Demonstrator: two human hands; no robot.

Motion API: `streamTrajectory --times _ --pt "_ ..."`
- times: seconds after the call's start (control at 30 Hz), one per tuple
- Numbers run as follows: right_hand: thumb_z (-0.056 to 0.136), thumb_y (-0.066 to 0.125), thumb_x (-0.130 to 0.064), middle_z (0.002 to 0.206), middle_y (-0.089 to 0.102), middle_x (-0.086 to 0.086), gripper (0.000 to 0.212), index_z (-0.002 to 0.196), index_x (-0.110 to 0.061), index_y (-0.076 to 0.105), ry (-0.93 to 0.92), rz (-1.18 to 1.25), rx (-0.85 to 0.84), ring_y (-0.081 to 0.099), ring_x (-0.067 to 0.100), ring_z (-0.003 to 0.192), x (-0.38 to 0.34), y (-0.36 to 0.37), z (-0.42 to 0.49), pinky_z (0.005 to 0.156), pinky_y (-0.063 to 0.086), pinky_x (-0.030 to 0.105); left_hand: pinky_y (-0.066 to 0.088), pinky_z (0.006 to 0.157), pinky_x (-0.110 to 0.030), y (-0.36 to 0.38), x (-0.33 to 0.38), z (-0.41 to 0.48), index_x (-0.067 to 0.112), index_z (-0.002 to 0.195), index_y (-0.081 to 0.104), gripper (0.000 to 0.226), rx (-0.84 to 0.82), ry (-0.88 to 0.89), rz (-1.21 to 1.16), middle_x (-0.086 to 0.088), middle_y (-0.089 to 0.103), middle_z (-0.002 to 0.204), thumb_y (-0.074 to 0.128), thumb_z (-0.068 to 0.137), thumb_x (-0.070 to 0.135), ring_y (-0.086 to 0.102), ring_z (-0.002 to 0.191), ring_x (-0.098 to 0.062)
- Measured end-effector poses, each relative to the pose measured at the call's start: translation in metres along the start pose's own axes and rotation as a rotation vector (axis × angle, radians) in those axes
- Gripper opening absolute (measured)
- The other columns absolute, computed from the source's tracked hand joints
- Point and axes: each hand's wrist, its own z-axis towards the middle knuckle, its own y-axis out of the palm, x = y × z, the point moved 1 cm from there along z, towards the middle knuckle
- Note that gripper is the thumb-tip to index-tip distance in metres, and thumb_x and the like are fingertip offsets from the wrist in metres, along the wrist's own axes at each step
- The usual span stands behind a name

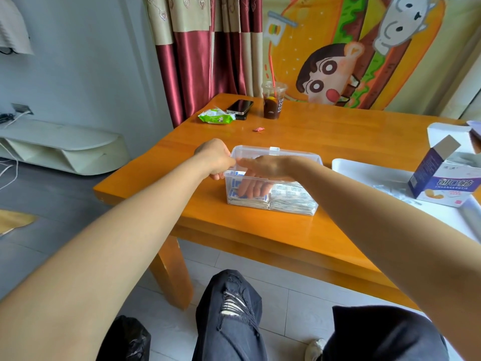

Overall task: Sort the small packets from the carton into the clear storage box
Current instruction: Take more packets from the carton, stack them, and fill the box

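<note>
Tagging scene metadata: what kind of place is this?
Most likely a room in a home, not a lab or shop: a wooden table with an iced drink cup and a phone on it, and curtains and a cartoon wall hanging behind.

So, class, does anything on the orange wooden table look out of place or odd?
One small pink scrap lies alone on the orange wooden table, beyond the clear plastic storage box, like litter. Nothing looks spilled.

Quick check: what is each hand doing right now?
Left hand: grips the left wall of the clear box.
Right hand: open, straight fingers reaching down inside the box onto the packets.
</note>
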Motion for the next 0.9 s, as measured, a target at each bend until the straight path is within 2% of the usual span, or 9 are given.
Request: streamTrajectory --times 0.13,0.2,0.27,0.37,0.43,0.53,0.67,0.83,0.9 --pt "0.101 0.007 -0.051 0.100 0.068 0.010 0.078 0.107 -0.004 0.069 -0.068 0.046 0.162 0.061 0.021 0.087 -0.001 -0.005 -0.010 0.075 0.048 0.029 0.049 0.066 -0.029 -0.002 0.003 -0.002 0.012 0.097 0.068 0.017 0.056 0.004 0.051 -0.012 0.070 0.082 0.057 0.092 0.023 0.056 0.061 -0.020" --pt "0.103 0.017 -0.047 0.102 0.069 0.012 0.068 0.110 -0.003 0.068 -0.134 0.103 0.264 0.062 0.021 0.087 0.003 -0.012 -0.020 0.074 0.050 0.028 0.044 0.068 -0.029 -0.005 0.009 -0.004 0.021 0.084 0.062 0.007 0.176 0.034 0.128 -0.004 0.061 0.081 0.058 0.089 0.021 0.050 0.071 -0.021" --pt "0.103 0.029 -0.041 0.094 0.070 0.010 0.056 0.108 -0.003 0.069 -0.213 0.162 0.370 0.063 0.018 0.081 0.009 -0.020 -0.036 0.071 0.051 0.025 0.040 0.069 -0.029 -0.008 0.020 -0.006 0.025 0.077 0.057 0.012 0.301 0.105 0.145 -0.001 0.051 0.082 0.057 0.086 0.017 0.046 0.076 -0.023" --pt "0.101 0.044 -0.031 0.082 0.069 0.006 0.040 0.103 -0.001 0.071 -0.283 0.237 0.541 0.059 0.012 0.069 0.028 -0.033 -0.070 0.064 0.048 0.021 0.048 0.078 -0.033 -0.005 0.053 -0.013 0.021 0.085 0.072 0.021 0.417 0.258 0.017 -0.005 0.066 0.091 0.053 0.086 0.012 0.059 0.092 -0.026" --pt "0.099 0.048 -0.029 0.078 0.069 0.005 0.036 0.099 -0.003 0.072 -0.290 0.272 0.647 0.059 0.010 0.065 0.048 -0.039 -0.096 0.060 0.047 0.018 0.046 0.077 -0.030 0.006 0.083 -0.019 0.019 0.088 0.072 0.021 0.432 0.367 -0.084 0.002 0.066 0.085 0.053 0.086 0.012 0.060 0.090 -0.021" --pt "0.099 0.048 -0.027 0.075 0.068 0.003 0.033 0.096 -0.005 0.072 -0.211 0.287 0.764 0.058 0.009 0.063 0.087 -0.044 -0.133 0.056 0.044 0.017 0.038 0.068 -0.023 0.036 0.127 -0.032 0.024 0.088 0.071 0.020 0.337 0.552 -0.178 0.017 0.054 0.069 0.054 0.086 0.013 0.052 0.075 -0.010" --pt "0.095 0.054 -0.024 0.077 0.069 0.004 0.027 0.091 -0.006 0.073 0.009 0.295 0.850 0.058 0.012 0.066 0.148 -0.040 -0.172 0.063 0.044 0.024 0.036 0.064 -0.024 0.089 0.176 -0.043 0.026 0.089 0.069 0.017 0.123 0.766 -0.169 0.009 0.062 0.082 0.055 0.087 0.017 0.052 0.075 -0.011" --pt "0.089 0.057 -0.010 0.084 0.067 0.009 0.016 0.096 -0.005 0.072 0.221 0.226 0.924 0.057 0.015 0.067 0.207 -0.032 -0.197 0.054 0.042 0.020 0.036 0.069 -0.024 0.147 0.204 -0.035 0.021 0.099 0.069 0.016 -0.106 0.741 -0.050 0.005 0.063 0.093 0.056 0.090 0.019 0.056 0.084 -0.016" --pt "0.088 0.057 -0.007 0.092 0.069 0.007 0.018 0.097 -0.010 0.072 0.249 0.131 0.954 0.060 0.016 0.074 0.222 -0.030 -0.201 0.051 0.043 0.013 0.037 0.071 -0.023 0.164 0.206 -0.029 0.019 0.105 0.069 0.019 -0.171 0.693 -0.002 0.004 0.064 0.097 0.057 0.090 0.021 0.056 0.086 -0.015"
